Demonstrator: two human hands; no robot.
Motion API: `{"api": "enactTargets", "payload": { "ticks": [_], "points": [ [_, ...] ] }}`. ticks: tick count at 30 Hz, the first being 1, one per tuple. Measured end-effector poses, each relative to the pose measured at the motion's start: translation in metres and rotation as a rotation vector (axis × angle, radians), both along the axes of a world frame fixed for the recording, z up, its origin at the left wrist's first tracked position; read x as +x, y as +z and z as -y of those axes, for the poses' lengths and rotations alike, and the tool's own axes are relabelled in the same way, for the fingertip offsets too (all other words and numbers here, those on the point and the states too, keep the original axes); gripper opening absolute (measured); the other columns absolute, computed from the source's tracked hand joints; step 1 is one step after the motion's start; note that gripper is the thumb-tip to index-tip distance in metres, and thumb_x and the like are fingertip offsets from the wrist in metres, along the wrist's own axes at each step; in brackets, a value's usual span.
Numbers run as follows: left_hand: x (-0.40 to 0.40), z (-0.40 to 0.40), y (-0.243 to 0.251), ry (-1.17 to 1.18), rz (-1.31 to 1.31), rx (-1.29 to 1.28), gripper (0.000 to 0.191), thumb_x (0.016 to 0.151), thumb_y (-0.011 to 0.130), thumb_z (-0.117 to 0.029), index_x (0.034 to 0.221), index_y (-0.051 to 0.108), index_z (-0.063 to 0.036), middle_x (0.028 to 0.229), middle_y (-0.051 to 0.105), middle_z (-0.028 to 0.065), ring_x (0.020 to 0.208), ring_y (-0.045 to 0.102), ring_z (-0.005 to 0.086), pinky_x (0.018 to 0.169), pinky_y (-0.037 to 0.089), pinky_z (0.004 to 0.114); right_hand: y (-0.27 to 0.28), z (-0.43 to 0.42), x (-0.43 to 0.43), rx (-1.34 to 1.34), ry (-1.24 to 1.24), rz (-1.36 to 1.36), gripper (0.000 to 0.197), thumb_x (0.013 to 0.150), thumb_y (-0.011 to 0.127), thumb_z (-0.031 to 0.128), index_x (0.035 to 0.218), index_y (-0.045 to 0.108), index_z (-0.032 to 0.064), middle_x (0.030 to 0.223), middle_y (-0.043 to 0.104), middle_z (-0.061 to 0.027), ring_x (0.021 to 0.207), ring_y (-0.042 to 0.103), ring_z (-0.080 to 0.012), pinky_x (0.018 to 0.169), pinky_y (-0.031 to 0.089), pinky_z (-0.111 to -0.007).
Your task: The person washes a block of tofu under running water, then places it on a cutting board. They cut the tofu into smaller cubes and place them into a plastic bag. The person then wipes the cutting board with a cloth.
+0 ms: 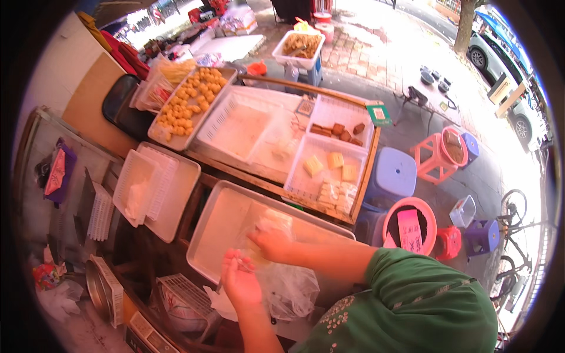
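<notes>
Over a large metal tray point(212, 220), my right hand point(271, 243) grips a clear plastic bag point(276, 219). Something pale shows in or under the bag, too blurred to name. Just below and to the left, my left hand point(240, 278) is turned palm up with its fingers curled. Whether those fingers pinch the edge of the plastic cannot be told. A loose clear plastic bag point(291, 291) hangs below both hands, at the tray's near edge. A white sheet, perhaps paper point(220, 302), lies beside my left wrist.
Beyond the tray stands a wood-edged table point(273, 172). It carries a tray of golden balls point(190, 99), a white basket point(238, 123), brown blocks point(338, 129) and yellow blocks point(313, 165). A pink tub point(432, 220) and a blue stool point(395, 170) stand to the right. Stacked baskets point(139, 189) sit left.
</notes>
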State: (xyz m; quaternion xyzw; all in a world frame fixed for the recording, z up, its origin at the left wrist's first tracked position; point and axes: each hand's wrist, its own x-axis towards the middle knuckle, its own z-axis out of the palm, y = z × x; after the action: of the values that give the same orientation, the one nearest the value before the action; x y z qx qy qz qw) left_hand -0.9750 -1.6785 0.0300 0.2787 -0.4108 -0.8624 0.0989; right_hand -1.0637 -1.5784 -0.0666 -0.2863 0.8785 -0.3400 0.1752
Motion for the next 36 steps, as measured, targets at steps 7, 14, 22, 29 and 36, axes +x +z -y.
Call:
{"api": "enactTargets", "payload": {
  "ticks": [7,14,22,29,36],
  "points": [
    [-0.006,0.005,0.009,0.038,0.021,-0.02,0.026,0.09,0.052,-0.015,0.116,0.052,-0.0088,0.101,0.059,0.0029,0.081,0.054,0.0116,0.069,0.042,0.028,0.091,-0.1,-0.073,-0.718,0.035,0.719,0.059,0.071,0.075,0.018,0.124,0.05,0.0078,0.106,0.057,-0.005,0.098,0.056,-0.013,0.084,0.046,-0.028],
    [-0.014,-0.016,0.009,0.115,0.233,-0.477,0.047,0.082,0.055,-0.001,0.127,0.041,-0.004,0.106,0.053,0.0071,0.08,0.049,0.0119,0.075,0.041,0.028,-0.079,-0.185,-0.207,-0.819,-0.559,0.668,0.052,0.069,0.074,0.016,0.115,0.053,0.0027,0.1,0.062,-0.0105,0.09,0.06,-0.0192,0.08,0.049,-0.032],
    [-0.014,-0.02,-0.015,0.19,0.433,-0.716,0.045,0.082,0.056,-0.002,0.125,0.04,-0.0023,0.093,0.048,0.0033,0.076,0.048,0.0118,0.072,0.042,0.026,-0.324,-0.159,-0.252,-0.063,-0.404,0.439,0.061,0.057,0.077,0.025,0.111,0.057,0.0049,0.107,0.061,-0.0192,0.1,0.058,-0.0332,0.087,0.046,-0.038],
    [-0.022,-0.023,-0.008,0.176,0.318,-0.364,0.009,0.09,0.053,-0.009,0.084,0.046,-0.0093,0.069,0.047,0.003,0.063,0.047,0.0154,0.069,0.042,0.031,-0.245,-0.122,-0.26,-0.153,-0.567,-0.186,0.037,0.072,0.065,0.01,0.108,0.059,0.0057,0.111,0.056,-0.0202,0.099,0.057,-0.0346,0.085,0.047,-0.041],
    [-0.025,-0.028,0.019,0.149,0.172,-0.148,0.014,0.091,0.049,-0.009,0.105,0.052,-0.0062,0.071,0.047,0.0006,0.064,0.044,0.0106,0.072,0.04,0.03,0.097,-0.071,-0.125,-0.542,0.688,0.236,0.011,0.083,0.056,0.008,0.088,0.059,-0.0016,0.082,0.063,-0.0117,0.078,0.062,-0.0221,0.072,0.049,-0.03]
  ]
}}
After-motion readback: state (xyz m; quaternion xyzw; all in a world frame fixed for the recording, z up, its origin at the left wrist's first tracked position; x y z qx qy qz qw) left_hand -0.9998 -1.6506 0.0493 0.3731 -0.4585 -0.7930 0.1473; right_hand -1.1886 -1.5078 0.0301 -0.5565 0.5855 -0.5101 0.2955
